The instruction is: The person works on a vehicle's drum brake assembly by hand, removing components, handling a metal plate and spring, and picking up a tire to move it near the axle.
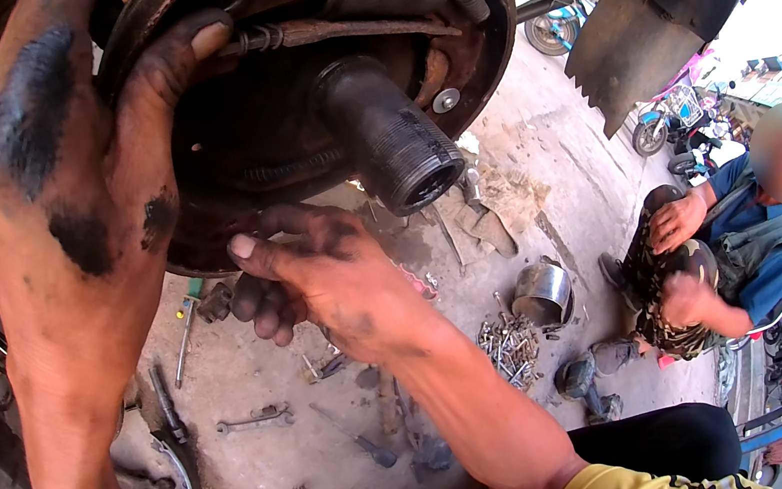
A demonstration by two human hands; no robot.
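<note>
A greasy drum brake assembly point(243, 201) fills the upper middle, with springs and a brake shoe inside its round rim. From its centre a dark threaded axle tube point(391, 143) sticks out toward the lower right. My left hand point(67, 171), smeared with black grease, grips the assembly's left side; its thumb lies over the inner edge and the other fingers are hidden. Just under the lower rim is my right hand point(335, 278), thumb and forefinger close together, other fingers curled. Whether something small is between them cannot be made out.
On the concrete floor lie a spanner point(256, 421), a green-handled screwdriver point(186, 326), a pile of bolts point(510, 348) and a metal pot point(542, 295). A curved metal part point(159, 487) lies lower left. A person point(715, 247) sits at right. A ragged dark flap point(641, 25) hangs upper right.
</note>
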